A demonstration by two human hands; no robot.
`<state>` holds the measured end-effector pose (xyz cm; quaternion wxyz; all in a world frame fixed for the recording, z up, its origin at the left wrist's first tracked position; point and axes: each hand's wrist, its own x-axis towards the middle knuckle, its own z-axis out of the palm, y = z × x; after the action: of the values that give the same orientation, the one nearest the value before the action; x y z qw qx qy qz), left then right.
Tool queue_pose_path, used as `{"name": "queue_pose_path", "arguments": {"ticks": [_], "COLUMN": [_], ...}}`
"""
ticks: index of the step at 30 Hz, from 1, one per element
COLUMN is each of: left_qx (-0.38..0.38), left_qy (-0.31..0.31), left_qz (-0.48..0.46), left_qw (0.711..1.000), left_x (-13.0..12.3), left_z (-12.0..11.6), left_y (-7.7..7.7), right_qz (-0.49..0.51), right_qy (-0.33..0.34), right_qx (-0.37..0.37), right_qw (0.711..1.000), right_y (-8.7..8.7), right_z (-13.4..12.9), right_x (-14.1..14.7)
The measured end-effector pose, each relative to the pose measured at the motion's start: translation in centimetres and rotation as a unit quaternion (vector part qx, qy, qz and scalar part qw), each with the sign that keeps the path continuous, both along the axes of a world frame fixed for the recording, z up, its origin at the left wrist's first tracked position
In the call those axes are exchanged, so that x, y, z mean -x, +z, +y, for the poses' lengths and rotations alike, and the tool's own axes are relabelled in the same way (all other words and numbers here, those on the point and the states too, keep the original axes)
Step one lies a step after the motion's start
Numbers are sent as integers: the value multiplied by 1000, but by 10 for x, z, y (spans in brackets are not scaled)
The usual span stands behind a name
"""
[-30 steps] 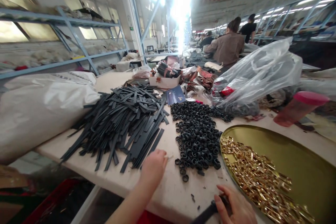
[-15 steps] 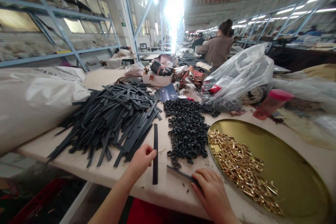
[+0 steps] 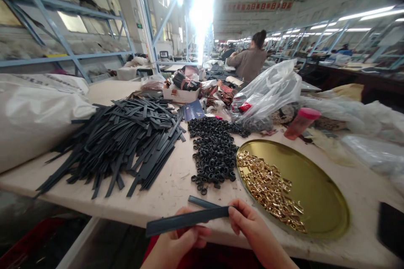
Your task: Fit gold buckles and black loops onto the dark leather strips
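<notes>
Black strip point(image 3: 187, 220) held mid-length by left hand point(image 3: 180, 241), end pinched by right hand point(image 3: 248, 220), presumably for steadiness; loops point(image 3: 214, 153), tray point(image 3: 315, 201) sit handily near.

Broad flat black strip point(image 3: 187, 220) obscuring part of the left hand point(image 3: 184, 243) and the near end of a narrow black strip point(image 3: 202, 202), white printed sack point(image 3: 38, 122) along the tabletop's point(image 3: 173, 176) left edge, cropped at left, flat black object point(image 3: 390, 231) cropped at right, red banner lettering point(image 3: 257, 6) illegible.
</notes>
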<state>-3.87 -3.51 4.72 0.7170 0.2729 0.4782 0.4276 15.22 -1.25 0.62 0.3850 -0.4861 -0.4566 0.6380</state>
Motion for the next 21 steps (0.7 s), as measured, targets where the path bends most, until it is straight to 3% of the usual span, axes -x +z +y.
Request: {"name": "queue_pose_path", "arguments": {"ticks": [3, 5, 8, 10, 13, 15, 18, 21], "left_qx": [110, 149, 157, 172, 185, 189, 203, 210], "left_qy": [-127, -195, -171, -120, -95, -88, -77, -76], "left_qz": [-119, -145, -127, -109, -90, -87, -84, -79], "left_qw": [979, 958, 964, 972, 974, 974, 973, 971], "left_x": [3, 1, -7, -12, -14, -13, -10, -8], "left_z": [2, 8, 15, 18, 21, 23, 27, 31], "left_y": [1, -2, -11, -16, -18, -19, -21, -26], "right_qz": [-29, -76, -214, -355, -533, -579, -580, -520], "right_qy": [77, 112, 79, 52, 81, 100, 108, 90], "right_qx": [2, -14, -107, -190, -254, -259, -255, -248], "right_qw": [997, 991, 968, 914, 803, 766, 766, 812], "right_y": [-1, -3, -5, -7, -12, -15, -18, -17], "right_z": [4, 11, 31, 47, 66, 73, 76, 75], "right_x": [-7, -6, -1, 3, 9, 12, 11, 4]}}
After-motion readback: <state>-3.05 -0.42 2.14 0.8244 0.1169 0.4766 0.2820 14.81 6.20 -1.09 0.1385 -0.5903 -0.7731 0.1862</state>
